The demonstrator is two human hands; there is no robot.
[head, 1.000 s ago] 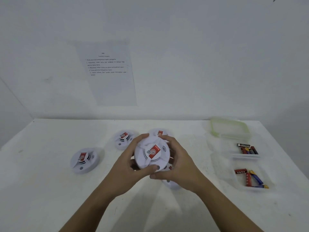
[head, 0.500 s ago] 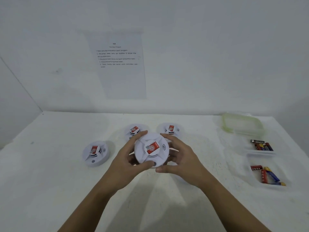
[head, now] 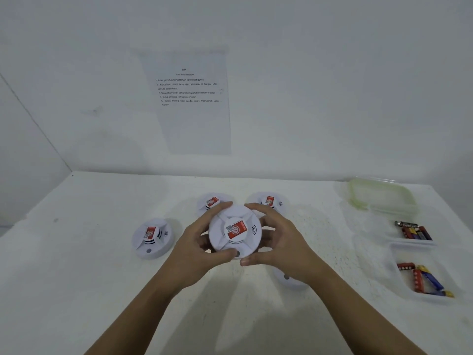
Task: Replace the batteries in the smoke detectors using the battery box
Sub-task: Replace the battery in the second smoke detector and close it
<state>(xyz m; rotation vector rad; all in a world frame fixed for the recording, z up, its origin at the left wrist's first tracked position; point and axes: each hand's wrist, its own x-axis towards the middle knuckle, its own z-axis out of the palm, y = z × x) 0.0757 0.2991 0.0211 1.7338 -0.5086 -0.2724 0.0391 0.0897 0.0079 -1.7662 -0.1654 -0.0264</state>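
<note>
table (head: 76,278): white, pushed against a white wall.
sheet (head: 194,119): printed paper flat on the wall above the table's far edge; numbered lines, text too small to trust.
lid (head: 381,194): clear, green rim, far right corner, just behind the far box.
near box (head: 399,283): clear, right edge, just in front of the far box.
far box (head: 409,243): clear, right side.
left hand (head: 194,252): fingers curled round the held detector's left rim, thumb on its near edge.
right hand (head: 284,247): fingers curled round the right rim, thumb on the near edge, close to the other thumb.
held detector (head: 234,230): white, round, red label; off the table at centre, face tilted toward the camera, between both hands.
left detector (head: 153,238): on the table, left of the hands, apart from them.
back detectors: two, behind the hands, one left (head: 211,202), one right (head: 268,201).
hidden detector (head: 289,279): on the table, mostly covered by the right wrist.
near batteries (head: 422,279): loose in the near box, red, blue, yellow.
far batteries (head: 414,231): small bunch in the far box.
</note>
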